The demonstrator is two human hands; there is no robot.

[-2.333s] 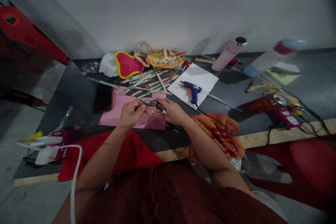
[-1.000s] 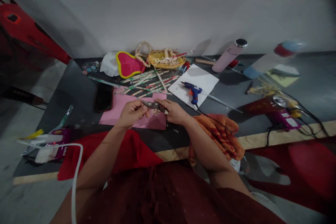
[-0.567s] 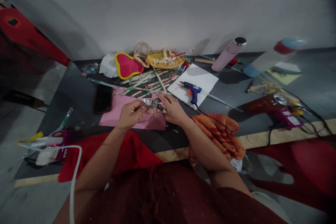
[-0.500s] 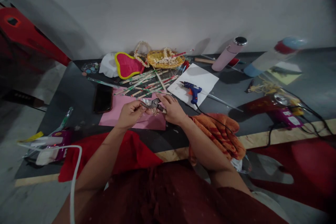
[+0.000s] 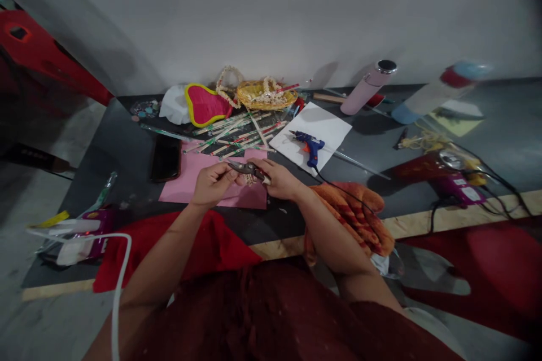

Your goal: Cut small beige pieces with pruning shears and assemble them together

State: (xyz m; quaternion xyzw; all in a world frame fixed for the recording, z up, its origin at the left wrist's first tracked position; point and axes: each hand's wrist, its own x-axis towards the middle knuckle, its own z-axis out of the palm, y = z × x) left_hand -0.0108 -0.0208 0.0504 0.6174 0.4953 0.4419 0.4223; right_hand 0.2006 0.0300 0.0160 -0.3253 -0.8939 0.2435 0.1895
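My right hand is wrapped round the handles of dark pruning shears, whose jaws point left. My left hand is pinched at the tip of the jaws, on something too small to make out. Both hands are above a pink sheet. Small pale pieces lie on the sheet beneath the shears. Behind the hands is a loose pile of wrapped wooden sticks.
A blue glue gun rests on white paper, its cord trailing right past an orange towel. A phone lies left. Behind stand a yellow basket, a pink flask and a bottle.
The shears' jaws and handles have come closer together, and the fingers of my right hand have curled in round the handles. My left hand is nearly where it was.
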